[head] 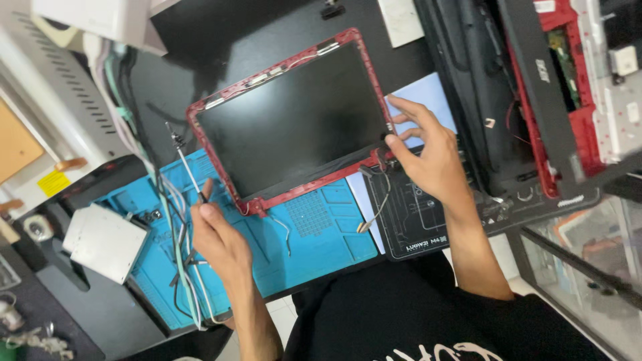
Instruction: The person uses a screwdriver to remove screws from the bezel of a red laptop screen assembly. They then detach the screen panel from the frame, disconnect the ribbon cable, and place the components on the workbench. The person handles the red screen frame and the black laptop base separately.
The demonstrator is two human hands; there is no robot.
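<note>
Head view, looking down at a repair bench. A laptop display panel with a dark screen in a cracked red plastic frame (291, 120) lies tilted across the work surface, its lower edge resting on a blue silicone work mat with moulded compartments (321, 234) and its right corner over a black printed mat (414, 220).

The left hand (217, 244) rests over the blue mat just beside the panel's lower left corner — thumb and fingers clamped together on a thin metal screwdriver with a slim shaft (187, 167), whose tip points up toward the frame's left edge.

The right hand (428, 154) lies at the panel's right corner; its fingers are spread apart, the fingertips touching the frame edge and a pale blue sheet (431, 100) beneath them, gripping nothing.

A loose thin cable (374, 207) trails from the hinge corner onto the black mat. To the left, a silver rectangular drive unit (107, 241) sits on the mat's edge — beside a bundle of pale wires (177, 267). At upper right lies an opened laptop base with red trim (562, 100).
</note>
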